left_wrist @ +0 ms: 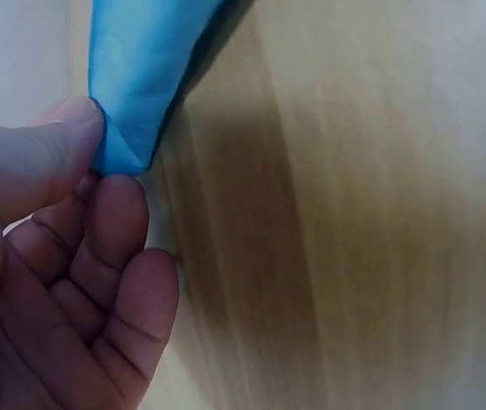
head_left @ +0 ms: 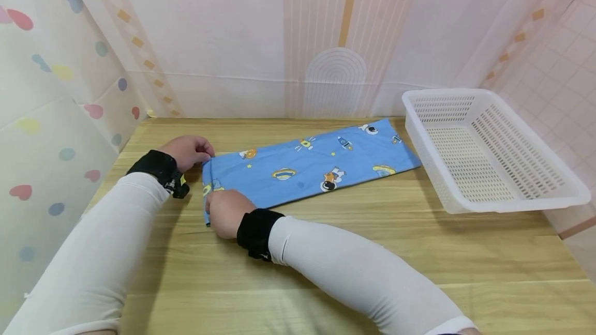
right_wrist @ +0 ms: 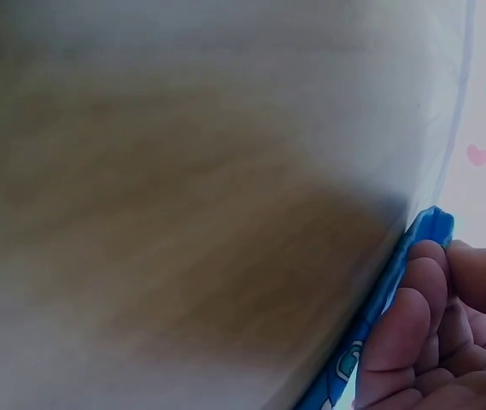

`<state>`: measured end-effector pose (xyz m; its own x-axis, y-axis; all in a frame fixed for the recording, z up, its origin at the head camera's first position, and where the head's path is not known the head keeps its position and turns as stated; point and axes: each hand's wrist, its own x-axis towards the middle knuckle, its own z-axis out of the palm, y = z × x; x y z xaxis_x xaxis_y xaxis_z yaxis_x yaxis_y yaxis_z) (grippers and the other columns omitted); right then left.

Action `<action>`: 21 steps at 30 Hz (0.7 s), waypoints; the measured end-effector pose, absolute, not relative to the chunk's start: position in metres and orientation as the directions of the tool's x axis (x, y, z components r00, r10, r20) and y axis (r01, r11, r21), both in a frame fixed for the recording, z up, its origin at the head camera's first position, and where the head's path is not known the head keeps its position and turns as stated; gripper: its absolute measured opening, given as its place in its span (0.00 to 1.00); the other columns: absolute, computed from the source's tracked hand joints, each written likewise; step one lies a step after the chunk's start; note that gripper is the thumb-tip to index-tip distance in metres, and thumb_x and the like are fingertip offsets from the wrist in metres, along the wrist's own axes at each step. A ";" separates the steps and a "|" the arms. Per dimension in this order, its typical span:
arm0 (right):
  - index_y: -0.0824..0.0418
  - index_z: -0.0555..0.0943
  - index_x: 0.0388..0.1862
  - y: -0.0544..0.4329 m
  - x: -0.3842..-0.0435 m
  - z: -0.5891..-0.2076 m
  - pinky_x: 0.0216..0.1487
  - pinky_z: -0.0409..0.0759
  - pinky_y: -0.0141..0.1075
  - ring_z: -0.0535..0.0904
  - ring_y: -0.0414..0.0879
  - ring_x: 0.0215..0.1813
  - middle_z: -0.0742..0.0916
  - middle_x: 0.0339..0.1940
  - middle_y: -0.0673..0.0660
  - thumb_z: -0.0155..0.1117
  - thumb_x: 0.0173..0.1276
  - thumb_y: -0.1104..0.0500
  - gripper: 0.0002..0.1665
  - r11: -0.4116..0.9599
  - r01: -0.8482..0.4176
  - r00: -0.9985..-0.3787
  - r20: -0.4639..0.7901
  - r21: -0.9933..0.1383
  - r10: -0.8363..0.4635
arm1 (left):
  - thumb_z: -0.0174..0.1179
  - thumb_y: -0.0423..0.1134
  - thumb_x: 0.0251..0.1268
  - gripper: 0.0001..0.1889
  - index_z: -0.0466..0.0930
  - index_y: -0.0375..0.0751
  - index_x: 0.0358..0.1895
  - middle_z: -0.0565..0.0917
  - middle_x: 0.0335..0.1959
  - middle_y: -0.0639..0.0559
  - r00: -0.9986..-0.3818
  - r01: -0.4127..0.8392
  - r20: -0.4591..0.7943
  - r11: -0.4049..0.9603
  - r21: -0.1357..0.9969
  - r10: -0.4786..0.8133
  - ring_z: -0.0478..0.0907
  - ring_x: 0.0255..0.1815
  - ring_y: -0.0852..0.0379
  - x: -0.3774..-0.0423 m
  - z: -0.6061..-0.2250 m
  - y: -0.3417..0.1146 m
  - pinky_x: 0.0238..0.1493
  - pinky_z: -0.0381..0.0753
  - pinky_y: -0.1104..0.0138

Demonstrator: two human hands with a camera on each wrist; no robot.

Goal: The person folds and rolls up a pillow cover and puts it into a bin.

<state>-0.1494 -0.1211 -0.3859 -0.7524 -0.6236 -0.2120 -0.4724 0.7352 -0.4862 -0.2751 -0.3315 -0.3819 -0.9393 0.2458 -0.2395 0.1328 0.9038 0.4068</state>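
Observation:
A long strip of folded blue cloth (head_left: 298,164), printed with astronauts, rockets and planets, lies slantwise across the wooden table. My left hand (head_left: 185,151) pinches its far left corner between thumb and fingers; in the left wrist view that blue corner (left_wrist: 127,128) shows a small turned fold at the thumb tip. At the near left corner, my right hand (head_left: 229,213) pinches the cloth's edge (right_wrist: 435,224) between thumb and forefinger. Between the two hands, a narrow band along the left end is creased or turned.
A white perforated plastic basket (head_left: 521,203) stands at the table's right, close to the cloth's right end. Behind the wooden table (head_left: 326,268) hangs a patterned curtain (head_left: 223,30), and a dotted sheet (head_left: 60,118) covers the left side.

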 end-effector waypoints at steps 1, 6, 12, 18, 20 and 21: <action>0.49 0.85 0.50 -0.121 -0.149 -0.386 0.38 0.73 0.23 0.78 0.33 0.38 0.88 0.44 0.39 0.60 0.79 0.61 0.10 0.735 -0.477 -0.750 -0.213 -0.482 -0.626 | 0.59 0.36 0.78 0.06 0.83 0.38 0.47 0.84 0.40 0.45 -0.940 0.128 -0.241 0.906 0.404 0.241 0.76 0.39 0.48 -0.275 -0.382 -0.331 0.39 0.72 0.62; 0.49 0.86 0.50 -0.121 -0.149 -0.383 0.37 0.72 0.22 0.78 0.33 0.38 0.88 0.44 0.39 0.60 0.79 0.61 0.11 0.737 -0.500 -0.738 -0.220 -0.455 -0.637 | 0.60 0.34 0.77 0.05 0.84 0.38 0.45 0.84 0.40 0.44 -0.940 0.122 -0.253 0.917 0.380 0.229 0.76 0.40 0.47 -0.275 -0.379 -0.327 0.40 0.72 0.61; 0.49 0.86 0.38 -0.123 -0.148 -0.382 0.33 0.73 0.26 0.77 0.37 0.33 0.86 0.36 0.42 0.59 0.80 0.59 0.11 0.730 -0.594 -0.717 -0.188 -0.337 -0.671 | 0.61 0.33 0.76 0.04 0.84 0.38 0.44 0.85 0.40 0.43 -0.940 0.120 -0.261 0.931 0.345 0.218 0.76 0.41 0.45 -0.275 -0.378 -0.322 0.43 0.74 0.58; 0.49 0.84 0.40 -0.124 -0.146 -0.380 0.39 0.75 0.26 0.79 0.36 0.39 0.87 0.42 0.43 0.59 0.81 0.58 0.09 0.721 -0.650 -0.701 -0.177 -0.240 -0.690 | 0.61 0.34 0.76 0.04 0.84 0.39 0.42 0.85 0.39 0.43 -0.946 0.123 -0.250 0.943 0.310 0.206 0.77 0.40 0.45 -0.276 -0.379 -0.319 0.45 0.74 0.55; 0.50 0.84 0.39 -0.124 -0.145 -0.379 0.40 0.75 0.26 0.79 0.36 0.39 0.87 0.43 0.44 0.58 0.81 0.58 0.09 0.723 -0.646 -0.702 -0.180 -0.245 -0.689 | 0.61 0.34 0.76 0.04 0.84 0.39 0.42 0.85 0.38 0.44 -0.950 0.118 -0.244 0.945 0.305 0.197 0.77 0.40 0.45 -0.275 -0.380 -0.317 0.45 0.74 0.55; 0.50 0.84 0.38 -0.124 -0.144 -0.378 0.40 0.75 0.26 0.79 0.36 0.39 0.87 0.42 0.44 0.58 0.81 0.58 0.10 0.723 -0.644 -0.703 -0.181 -0.250 -0.688 | 0.62 0.33 0.75 0.03 0.84 0.39 0.42 0.85 0.38 0.44 -0.952 0.116 -0.239 0.946 0.304 0.193 0.77 0.40 0.45 -0.275 -0.380 -0.316 0.44 0.74 0.55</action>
<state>-0.1441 -0.1238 -0.3785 -0.7028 -0.6879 -0.1814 -0.6435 0.7234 -0.2501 -0.2750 -0.3164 -0.3800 -0.9517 0.1934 -0.2386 0.1161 0.9457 0.3035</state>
